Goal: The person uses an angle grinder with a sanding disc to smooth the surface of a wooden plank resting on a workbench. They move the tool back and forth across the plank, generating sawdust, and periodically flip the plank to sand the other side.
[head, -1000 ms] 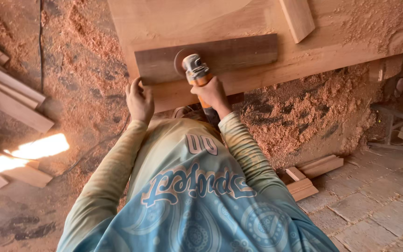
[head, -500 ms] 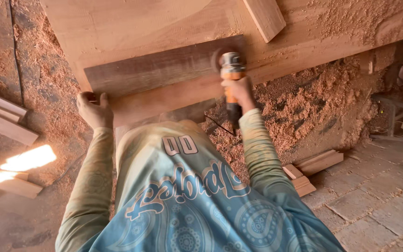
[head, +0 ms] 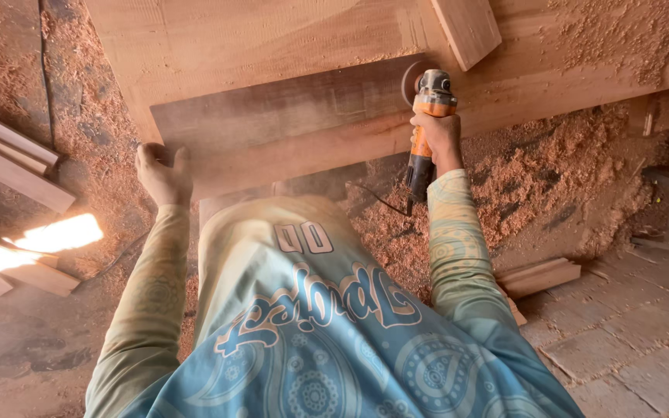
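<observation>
1. Sawdust (head: 551,170) lies heaped on the workshop floor around the wooden desk (head: 272,39).
2. Nearest, the left hand (head: 162,172) has slid outward along the desk edge and now rests flat beside the dark board (head: 288,108), fingers loose, grasping nothing.
3. Farther, the right hand (head: 437,139) keeps a closed grip on the orange grinder (head: 427,116).
4. Its disc has travelled to the board's right end, so the sanding pass has probably crossed the whole face.
</observation>
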